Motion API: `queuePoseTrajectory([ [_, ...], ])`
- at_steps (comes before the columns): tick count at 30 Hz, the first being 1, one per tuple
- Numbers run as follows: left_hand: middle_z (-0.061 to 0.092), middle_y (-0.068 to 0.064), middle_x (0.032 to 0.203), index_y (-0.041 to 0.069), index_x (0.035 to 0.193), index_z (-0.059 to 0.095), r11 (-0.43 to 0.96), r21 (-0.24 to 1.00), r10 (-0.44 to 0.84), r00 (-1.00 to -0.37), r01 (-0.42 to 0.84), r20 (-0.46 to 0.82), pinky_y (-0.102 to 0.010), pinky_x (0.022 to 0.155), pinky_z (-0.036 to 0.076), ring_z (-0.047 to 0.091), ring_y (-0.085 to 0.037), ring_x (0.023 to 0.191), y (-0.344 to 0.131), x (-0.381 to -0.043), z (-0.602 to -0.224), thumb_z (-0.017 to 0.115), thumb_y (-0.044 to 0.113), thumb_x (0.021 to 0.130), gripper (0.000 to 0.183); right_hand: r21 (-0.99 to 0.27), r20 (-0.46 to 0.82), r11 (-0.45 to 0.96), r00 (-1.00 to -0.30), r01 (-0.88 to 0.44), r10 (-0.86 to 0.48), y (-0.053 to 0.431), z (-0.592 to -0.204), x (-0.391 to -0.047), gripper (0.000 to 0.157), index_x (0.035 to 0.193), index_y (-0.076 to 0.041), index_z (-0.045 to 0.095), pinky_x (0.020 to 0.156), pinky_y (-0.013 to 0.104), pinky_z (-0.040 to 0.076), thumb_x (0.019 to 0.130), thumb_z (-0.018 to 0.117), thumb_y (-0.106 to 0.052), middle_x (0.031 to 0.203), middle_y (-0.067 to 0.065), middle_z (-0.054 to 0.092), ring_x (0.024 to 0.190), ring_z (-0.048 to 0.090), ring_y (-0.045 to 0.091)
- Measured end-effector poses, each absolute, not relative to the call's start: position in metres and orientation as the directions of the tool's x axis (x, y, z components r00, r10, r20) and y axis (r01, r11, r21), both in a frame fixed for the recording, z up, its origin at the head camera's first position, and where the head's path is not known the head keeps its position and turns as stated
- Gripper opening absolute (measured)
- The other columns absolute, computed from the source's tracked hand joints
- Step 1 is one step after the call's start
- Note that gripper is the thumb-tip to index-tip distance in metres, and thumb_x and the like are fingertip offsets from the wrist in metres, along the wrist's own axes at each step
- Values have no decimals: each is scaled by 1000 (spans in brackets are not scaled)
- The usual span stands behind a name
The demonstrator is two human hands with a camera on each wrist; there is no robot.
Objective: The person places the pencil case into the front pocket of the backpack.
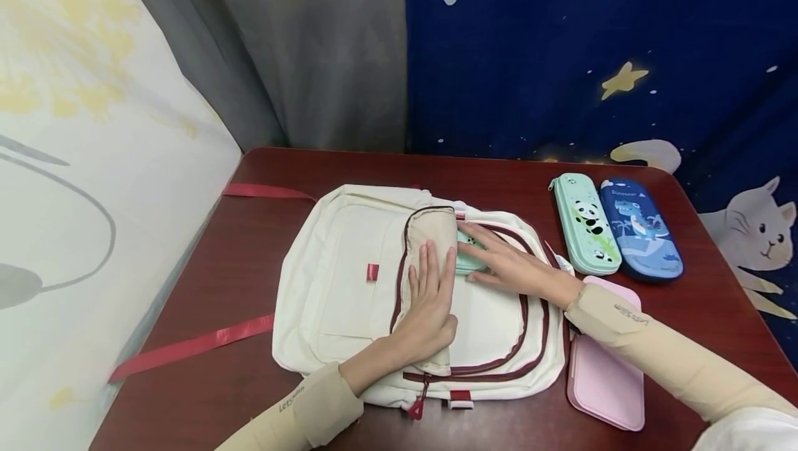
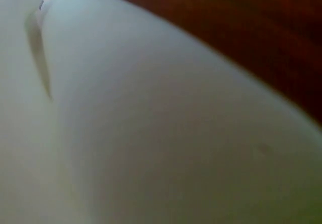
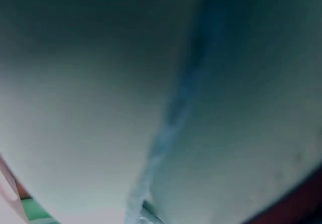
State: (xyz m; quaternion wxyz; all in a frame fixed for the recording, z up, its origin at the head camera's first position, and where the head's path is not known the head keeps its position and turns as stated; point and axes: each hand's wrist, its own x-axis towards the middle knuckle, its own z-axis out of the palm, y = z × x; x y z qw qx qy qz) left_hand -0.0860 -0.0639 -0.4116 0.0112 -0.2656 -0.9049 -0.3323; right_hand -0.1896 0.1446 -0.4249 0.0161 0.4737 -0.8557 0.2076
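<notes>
A cream backpack with dark red zips lies flat on the table, its front pocket flap folded back to the left. My left hand rests on this flap with straight fingers. Inside the opened pocket, a mint green pencil case shows only in part, its left end under the flap. My right hand touches the case with outstretched fingers, the thumb at its near edge. Blurred pale cloth fills most of the left wrist view. In the right wrist view, pale fabric hides the hand.
At the right of the dark red table lie a mint panda pencil case and a blue dinosaur one. A pink case is partly under my right forearm. Red straps trail left; a zip pull hangs nearest me.
</notes>
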Motion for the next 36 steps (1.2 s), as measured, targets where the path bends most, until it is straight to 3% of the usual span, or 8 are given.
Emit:
queuePoseTrajectory([
  [5,-25,-26,146,3,148,-7,634,600,471,-859,488,201,-58,103,-10,-23,-36,134,-65,-85,-411,53,-4,69,100,-387,244,482,-592,-786,-768,142,-422,-189,68,135,-2,40,103,38,31,80,74,-23,151,12,22,134,28,25],
  [12,-27,-24,146,5,148,-8,629,606,479,-857,486,190,-57,104,-10,-24,-35,134,-68,-84,-412,55,-2,70,101,-260,266,485,-544,-835,-795,151,-423,-184,71,139,-2,40,103,43,30,81,73,-26,148,17,29,133,30,30],
  [17,-28,-23,146,5,148,-8,627,602,486,-852,494,193,-57,104,-10,-25,-35,134,-69,-86,-412,55,-1,71,100,-154,267,520,-542,-840,-797,163,-423,-180,69,142,-11,39,101,47,33,83,70,-26,147,19,29,131,33,32],
  [20,-28,-23,146,5,148,-8,616,611,488,-850,497,199,-56,104,-11,-25,-35,134,-68,-86,-412,54,-2,71,99,-119,283,541,-550,-833,-786,168,-422,-180,65,142,-14,42,98,49,35,83,69,-22,142,19,37,127,39,34],
  [25,-28,-22,147,5,148,-7,603,624,486,-849,497,206,-55,104,-13,-25,-34,134,-69,-86,-412,54,-1,71,98,-147,312,541,-558,-828,-769,173,-422,-181,58,137,-13,48,94,49,40,83,70,-17,129,18,53,119,48,33],
  [36,-26,-22,147,3,149,-2,593,627,486,-845,505,222,-55,104,-12,-23,-34,135,-69,-87,-413,54,0,71,96,-131,382,493,-503,-860,-775,172,-426,-190,55,131,-11,55,91,48,42,79,73,-14,123,18,57,115,52,33],
])
